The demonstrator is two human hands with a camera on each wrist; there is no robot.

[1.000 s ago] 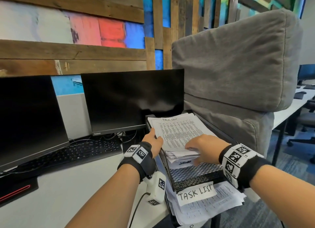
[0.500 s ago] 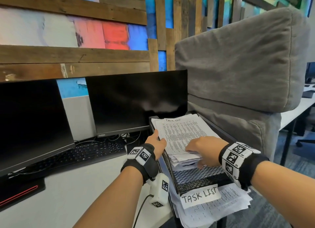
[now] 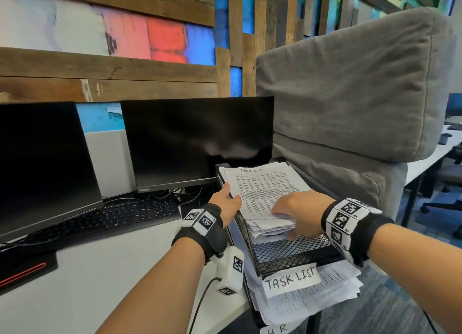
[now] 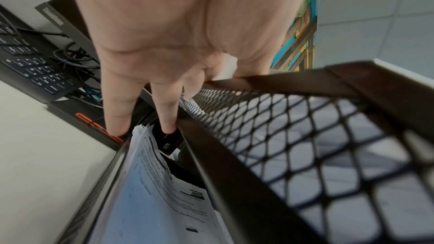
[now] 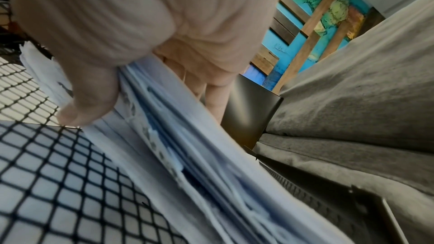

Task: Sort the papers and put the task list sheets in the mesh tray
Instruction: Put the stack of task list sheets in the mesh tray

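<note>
Painted boards back the white table (image 3: 75, 271), where two dark monitors and a keyboard (image 3: 105, 217) are seen at 9 o'clock of the tray (image 3: 287, 253). Sheets (image 3: 265, 191) headed "TASK LIST" are lying in the tray's top tier, above a "TASK LIST" label (image 3: 290, 280).

From the left wrist, the left hand (image 4: 164, 44) is seen at the tray's rim, two fingers (image 4: 117, 110) straight; whether the rim is pinched cannot be told.

From the right wrist, the stack's near edge is pinched by the right hand (image 5: 112, 34), thumb under, over the mesh floor. The ragged edges could snag on the mesh, or loose sheets could slide out at 6 o'clock, if the stack is pushed unevenly.
</note>
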